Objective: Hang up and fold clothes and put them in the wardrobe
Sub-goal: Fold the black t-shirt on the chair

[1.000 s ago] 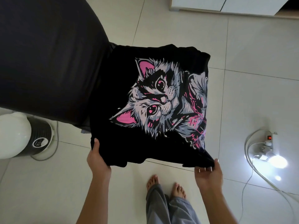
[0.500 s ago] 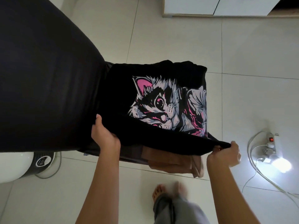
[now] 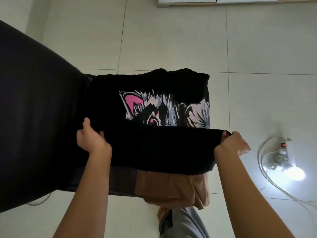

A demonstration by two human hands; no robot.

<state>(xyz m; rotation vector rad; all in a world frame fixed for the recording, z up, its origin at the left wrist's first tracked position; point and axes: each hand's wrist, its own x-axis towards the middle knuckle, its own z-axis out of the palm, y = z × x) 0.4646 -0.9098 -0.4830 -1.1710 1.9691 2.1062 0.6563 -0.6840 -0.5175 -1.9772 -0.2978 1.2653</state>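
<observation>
Both L hand (image 3: 92,140) & R hand (image 3: 231,145) pinch cat tee (image 3: 163,148).

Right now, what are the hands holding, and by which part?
Both hold the black T-shirt by its lifted edge: the left hand grips the left corner, the right hand pinches the right corner.

Obs.: black T-shirt (image 3: 154,148) is soft matt cloth with no sheen. The cat print (image 3: 154,109) on it is flat and opaque. The tan garment (image 3: 168,186) is thinner, smooth cloth, faintly lustrous at the folds. The dark cover (image 3: 34,117) is uniform matt fabric. The grey trousers (image 3: 181,224) are matt cloth. The floor (image 3: 171,40) is pale glazed tile, smooth and glossy, with glare beside the white plastic power strip (image 3: 282,148).
</observation>
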